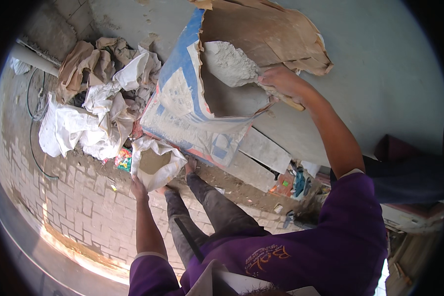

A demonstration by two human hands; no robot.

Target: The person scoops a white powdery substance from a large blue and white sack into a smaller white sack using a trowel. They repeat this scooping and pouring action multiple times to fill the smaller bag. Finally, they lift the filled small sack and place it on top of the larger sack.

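A white woven sack (171, 170) with its mouth spread wide holds grey-brown powder (153, 161). My left hand (139, 188) is closed on its near rim. Up and to the right, a large blue-and-white paper bag (178, 93) gapes open, its brown inner paper folded back at the top. My right hand (287, 83) is wrapped round the wooden handle of a trowel (292, 102) at the bag's mouth. A heaped mound of pale grey powder (230, 65) covers the blade, whose shape is hidden. More powder lies low in the paper bag.
Beneath the open bag lies another paper bag (219, 145). Crumpled white sacks (79, 126) and brown paper (81, 64) are heaped left, near a dark hose (31, 143). A grey wall (394, 74) stands behind. Boards (254, 172) and litter lie right of my legs, on brick paving (91, 197).
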